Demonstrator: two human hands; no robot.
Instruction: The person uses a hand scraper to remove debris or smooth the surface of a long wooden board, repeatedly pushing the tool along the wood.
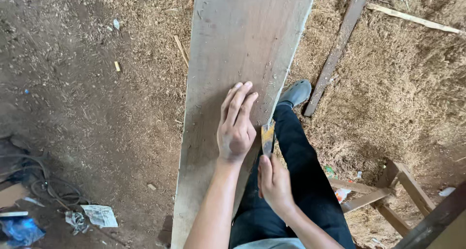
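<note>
Our left hand (236,127) lies flat and open on the long wooden plank (233,59) over the sawdust floor (398,84), while our right hand (273,181) clutches what may be a saw (267,138) at the plank's edge, so a slip could cut those close fingers.

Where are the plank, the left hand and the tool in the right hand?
plank (228,45), head view, bare upper face.
left hand (236,127), head view, back of the hand.
tool (267,136), head view, yellowish part above the right hand (274,183).
</note>
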